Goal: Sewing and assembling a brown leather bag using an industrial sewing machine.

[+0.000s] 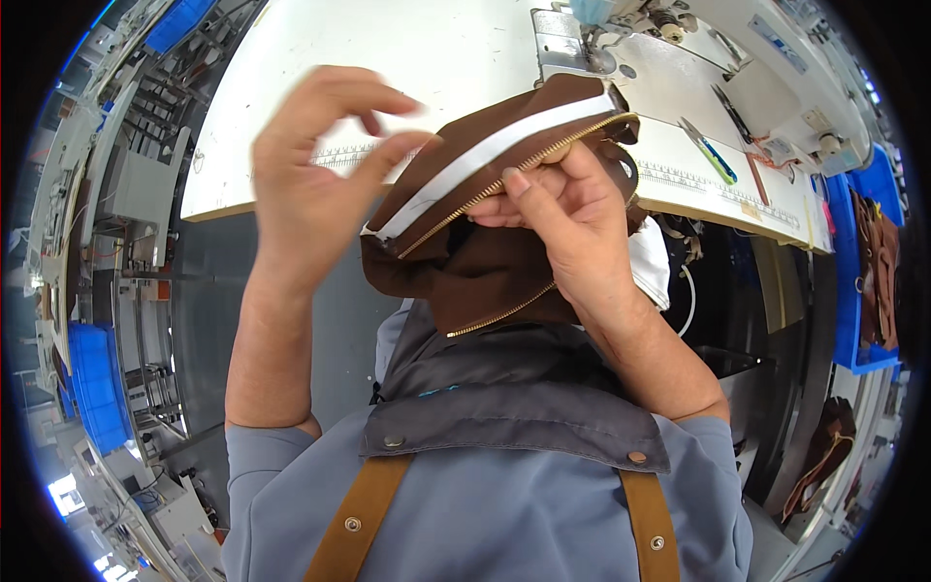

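Two hands are working a brown pouch point(465, 262) above the lap, just off the tabletop point(291, 116) edge, open air below. Right hand point(572, 228) is pinching its brass zipper point(514, 175) in a closed grip; left hand point(310, 184), blurred, is hovering loosely curled, empty, beside its white strip point(485, 155).

Our left hand point(315, 160) is showing motion blur at its raised fingertips, so we cannot tell whether they are touching the brown zippered fabric point(485, 242). Our right hand point(567, 218) is covering part of the fabric's zipper. The sewing machine point(621, 19) is being cut off by the top edge.
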### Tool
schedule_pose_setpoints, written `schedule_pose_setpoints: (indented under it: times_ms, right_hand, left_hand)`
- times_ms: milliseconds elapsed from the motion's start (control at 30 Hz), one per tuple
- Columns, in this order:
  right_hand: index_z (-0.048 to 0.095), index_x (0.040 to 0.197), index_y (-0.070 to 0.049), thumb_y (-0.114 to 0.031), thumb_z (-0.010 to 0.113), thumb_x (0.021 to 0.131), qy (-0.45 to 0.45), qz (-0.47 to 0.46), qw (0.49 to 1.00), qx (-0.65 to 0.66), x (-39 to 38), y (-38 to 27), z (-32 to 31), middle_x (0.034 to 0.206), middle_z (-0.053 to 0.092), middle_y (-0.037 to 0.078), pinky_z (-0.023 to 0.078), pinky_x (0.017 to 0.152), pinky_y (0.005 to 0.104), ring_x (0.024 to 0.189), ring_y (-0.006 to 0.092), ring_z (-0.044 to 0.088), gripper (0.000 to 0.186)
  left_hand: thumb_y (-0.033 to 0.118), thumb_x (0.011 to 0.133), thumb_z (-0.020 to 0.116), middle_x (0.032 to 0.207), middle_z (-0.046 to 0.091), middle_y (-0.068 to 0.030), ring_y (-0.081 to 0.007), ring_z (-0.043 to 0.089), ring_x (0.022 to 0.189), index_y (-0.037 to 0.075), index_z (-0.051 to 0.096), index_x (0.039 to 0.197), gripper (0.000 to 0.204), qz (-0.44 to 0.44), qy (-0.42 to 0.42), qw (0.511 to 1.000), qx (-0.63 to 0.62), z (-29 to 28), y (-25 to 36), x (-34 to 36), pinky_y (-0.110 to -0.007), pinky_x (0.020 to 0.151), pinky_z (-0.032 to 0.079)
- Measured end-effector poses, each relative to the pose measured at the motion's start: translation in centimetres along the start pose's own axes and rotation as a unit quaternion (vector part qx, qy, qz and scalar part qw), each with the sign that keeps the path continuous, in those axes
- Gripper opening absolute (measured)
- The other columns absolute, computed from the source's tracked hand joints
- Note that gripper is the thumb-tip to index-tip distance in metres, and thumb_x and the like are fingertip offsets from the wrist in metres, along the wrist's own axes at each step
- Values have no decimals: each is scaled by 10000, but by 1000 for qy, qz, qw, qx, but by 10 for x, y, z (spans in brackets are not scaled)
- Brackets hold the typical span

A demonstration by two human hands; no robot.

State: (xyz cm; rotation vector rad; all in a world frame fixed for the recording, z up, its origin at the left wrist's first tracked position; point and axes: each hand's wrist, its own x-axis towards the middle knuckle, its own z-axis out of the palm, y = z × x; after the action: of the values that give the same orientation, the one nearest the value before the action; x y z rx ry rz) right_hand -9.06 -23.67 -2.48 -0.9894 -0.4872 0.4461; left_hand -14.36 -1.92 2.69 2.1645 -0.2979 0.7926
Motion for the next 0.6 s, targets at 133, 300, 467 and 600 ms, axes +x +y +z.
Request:
schedule_pose_setpoints:
  times_ms: [133, 300, 467, 600]
  right_hand:
    - [487, 1257, 26, -35, 556, 1015, -3, 7, 1000, -25, -2, -4, 1, 1015, 707, 117, 603, 837, 290, 922, 181, 728, 258]
    - [465, 1286, 24, -38, 561, 1014, 7, 13, 1000, -17, -5, -7, 1, 968, 702, 99, 600, 831, 284, 905, 176, 729, 295]
    - [471, 1266, 23, -37, 565, 1011, -3, 30, 999, -23, -5, -6, -2, 960, 699, 96, 601, 830, 286, 896, 174, 729, 278]
    - [495, 1206, 17, -38, 574, 1007, 0, 31, 999, -11, -6, -6, -3, 966, 699, 101, 602, 825, 286, 892, 172, 729, 222]
  left_hand:
    - [1, 762, 790, 952, 683, -59, -139, 632, 830, 39, 767, 989, 232, 38, -83, 996, -12, 34, 22, 21, -270, 737, 503]
    - [29, 766, 799, 947, 685, -64, -143, 649, 808, 55, 777, 1021, 257, 14, -161, 985, -55, 45, 23, 40, -276, 700, 517]
    - [36, 878, 718, 889, 646, -34, -114, 595, 786, 9, 700, 942, 72, 94, -159, 983, 3, 51, 16, 35, -257, 723, 493]
    - [154, 1018, 622, 844, 574, 18, -63, 510, 792, 10, 645, 1075, 157, -63, -83, 988, -113, 44, 8, 37, -206, 758, 419]
